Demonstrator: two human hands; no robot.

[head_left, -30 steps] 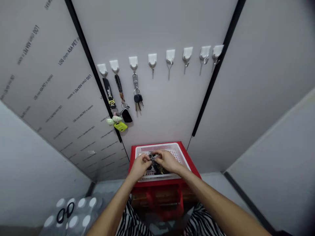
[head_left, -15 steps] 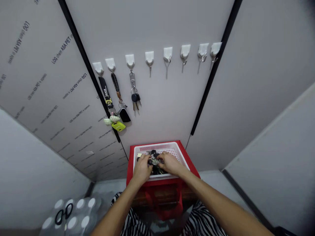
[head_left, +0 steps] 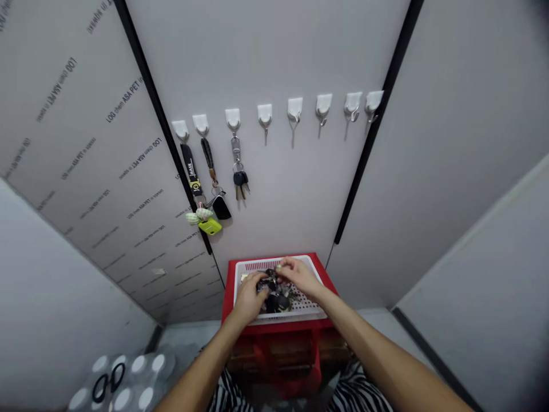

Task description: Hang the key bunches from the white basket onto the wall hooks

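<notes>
A white plastic basket (head_left: pixel 311 313) holds a jumbled pile of keys (head_left: pixel 278 302) with dark fobs and metal rings. At the pile's left side, my left hand (head_left: pixel 249 297) has its fingers and thumb curled around some dark keys. My right hand (head_left: pixel 299 276) is at the pile's far side, with thumb and fingers pinched together on part of a key bunch (head_left: pixel 271 273); a small pale bit shows at the fingertips. The fingers hide part of what both hands hold.
White adhesive hooks (head_left: pixel 265 113) line the wall in a row. The leftmost three carry a black strap with a lime-green fob (head_left: pixel 210 226), a braided strap with a black fob (head_left: pixel 222 208), and a key bunch (head_left: pixel 241 180). A red bag (head_left: pixel 227 297) lies under the basket. Capped bottles (head_left: pixel 123 399) stand lower left.
My right hand has lifted and shifted toward the basket's far side, fingers now pinched, uncovering more of the pile. My left hand stays at the left. The whole view has tilted slightly.
</notes>
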